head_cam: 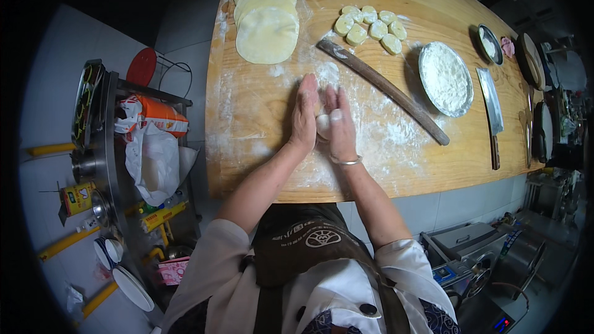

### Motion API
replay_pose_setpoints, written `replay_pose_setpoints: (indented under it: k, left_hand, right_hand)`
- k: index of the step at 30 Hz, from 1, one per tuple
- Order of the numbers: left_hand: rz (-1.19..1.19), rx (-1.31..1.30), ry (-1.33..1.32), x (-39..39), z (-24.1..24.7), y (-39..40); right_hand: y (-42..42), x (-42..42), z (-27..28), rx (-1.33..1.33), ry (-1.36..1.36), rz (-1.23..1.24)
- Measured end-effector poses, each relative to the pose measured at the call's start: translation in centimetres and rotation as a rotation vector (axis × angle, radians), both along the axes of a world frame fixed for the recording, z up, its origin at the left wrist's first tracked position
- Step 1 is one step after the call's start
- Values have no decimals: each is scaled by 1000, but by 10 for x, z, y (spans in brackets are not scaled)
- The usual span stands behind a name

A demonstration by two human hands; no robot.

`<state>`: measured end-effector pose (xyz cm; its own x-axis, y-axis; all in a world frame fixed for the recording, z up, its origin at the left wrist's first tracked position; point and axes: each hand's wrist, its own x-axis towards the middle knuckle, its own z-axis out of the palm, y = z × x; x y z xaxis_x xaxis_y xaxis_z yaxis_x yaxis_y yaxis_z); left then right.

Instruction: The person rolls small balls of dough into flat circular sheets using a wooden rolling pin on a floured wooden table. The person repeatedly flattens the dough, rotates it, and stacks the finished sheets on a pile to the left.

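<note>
My left hand and my right hand face each other over the floured wooden table, with a piece of dough between their palms. Beyond them, to the right, a dark wooden rolling pin lies at a slant. Several cut dough pieces sit in a group behind the pin. Flattened round dough wrappers overlap in a stack at the far left. A metal bowl of white flour stands right of the rolling pin.
A cleaver and a small bowl with white powder rest toward the table's right side, near round pans. On the left stands a metal shelf with bags and containers. The table's near edge runs close to my apron.
</note>
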<state>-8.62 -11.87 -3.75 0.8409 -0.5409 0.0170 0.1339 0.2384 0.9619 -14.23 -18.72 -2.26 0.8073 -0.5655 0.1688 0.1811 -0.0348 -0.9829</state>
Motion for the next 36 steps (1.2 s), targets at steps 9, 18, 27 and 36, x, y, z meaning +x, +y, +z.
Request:
replay_pose_setpoints:
  k: [9,18,27,36]
  left_hand:
    - [7,-34,33,4,4,-4]
    - [-29,183,-73,3,15,4]
    - [-4,126,-97,5,-6,5]
    - [51,25,-25,-9,3,15]
  right_hand:
    - [8,0,-2,-220,125,-9]
    - [6,13,10,-153,156,-39]
    - [17,-1,-5,-215,87,37]
    - [10,-2,-12,157,-7,71]
